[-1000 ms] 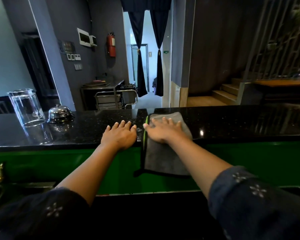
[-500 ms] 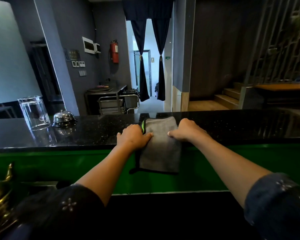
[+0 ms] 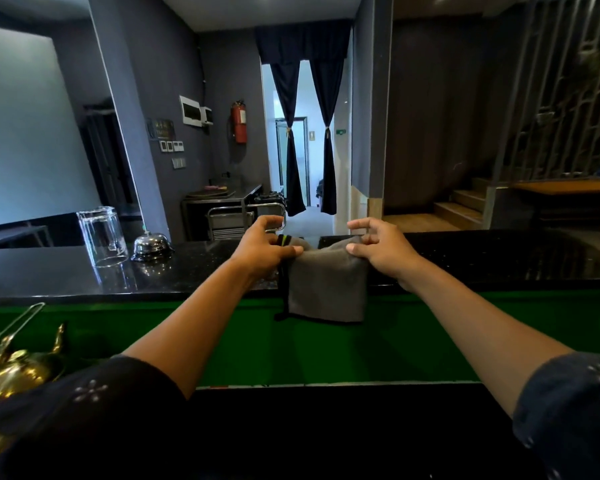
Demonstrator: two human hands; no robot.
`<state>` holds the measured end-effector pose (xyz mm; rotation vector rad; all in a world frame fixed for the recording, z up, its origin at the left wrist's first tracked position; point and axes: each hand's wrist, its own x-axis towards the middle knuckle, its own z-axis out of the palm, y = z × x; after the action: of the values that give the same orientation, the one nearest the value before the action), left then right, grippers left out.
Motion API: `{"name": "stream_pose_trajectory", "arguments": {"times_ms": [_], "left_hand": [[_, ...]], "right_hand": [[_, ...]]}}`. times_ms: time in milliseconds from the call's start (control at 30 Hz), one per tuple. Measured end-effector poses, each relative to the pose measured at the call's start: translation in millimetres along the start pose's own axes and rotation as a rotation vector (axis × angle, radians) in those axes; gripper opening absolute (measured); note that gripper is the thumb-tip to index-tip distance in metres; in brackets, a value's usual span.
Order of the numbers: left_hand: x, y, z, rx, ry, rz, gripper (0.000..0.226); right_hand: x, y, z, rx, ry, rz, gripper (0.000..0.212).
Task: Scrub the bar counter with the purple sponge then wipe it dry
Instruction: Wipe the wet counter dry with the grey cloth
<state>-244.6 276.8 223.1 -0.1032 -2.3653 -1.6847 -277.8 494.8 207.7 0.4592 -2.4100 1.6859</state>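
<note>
Head view: grey cloth (image 3: 326, 285) is pinched at its top corners by left hand (image 3: 262, 245) and right hand (image 3: 381, 249), equally near mid-frame, hanging down over the black bar counter (image 3: 499, 258) edge.

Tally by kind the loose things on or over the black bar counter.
Upturned clear glass tumbler: 1
Chrome dome call bell: 1
Grey microfibre cloth, pinched by left hand and right hand: 1
Total: 3

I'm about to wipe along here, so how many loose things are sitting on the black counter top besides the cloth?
2: a clear upturned drinking glass at the left of the black counter, and a shiny metal call bell just right of it. The hands might hide something small.
</note>
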Motion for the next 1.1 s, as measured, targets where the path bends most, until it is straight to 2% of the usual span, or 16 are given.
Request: {"name": "stream_pose_trajectory", "arguments": {"times_ms": [100, 167, 333, 467, 600, 733, 1000, 1100], "left_hand": [[-12.8, 25.3, -15.8, 0.164, -0.086, 0.090, 0.062], [-19.8, 40.7, -24.3, 0.286, -0.085, 0.152, 0.058], [-31.1, 67.1, -31.2, 0.540, 0.040, 0.334, 0.029], [-34.7, 76.5, -24.0, 0.619, 0.145, 0.380, 0.022], [-37.4, 80.1, -19.0, 0.587, 0.187, 0.339, 0.023], [-42.5, 83.6, -13.1, 0.305, 0.130, 0.262, 0.024], [-52.0, 87.8, 10.9, 0.135, 0.293, 0.390, 0.017], [-54.1, 87.4, 13.9, 0.128, 0.352, 0.419, 0.013]], "right_hand": [[-4.6, -15.6, -15.7, 0.070, -0.014, -0.054, 0.027], [-8.0, -27.2, -27.0, 0.075, -0.034, -0.067, 0.028], [-16.7, -52.8, -44.0, -0.019, -0.034, -0.102, 0.037], [-22.2, -68.3, -45.8, -0.136, -0.021, -0.148, 0.025], [-26.8, -78.8, -53.4, -0.241, -0.005, -0.197, 0.012], [-31.5, -81.8, -59.1, -0.182, -0.041, -0.186, 0.013], [-41.6, -79.2, -38.6, 0.339, 0.005, -0.091, 0.016], [-47.2, -77.0, -28.1, 0.546, -0.018, -0.077, 0.025]]}}
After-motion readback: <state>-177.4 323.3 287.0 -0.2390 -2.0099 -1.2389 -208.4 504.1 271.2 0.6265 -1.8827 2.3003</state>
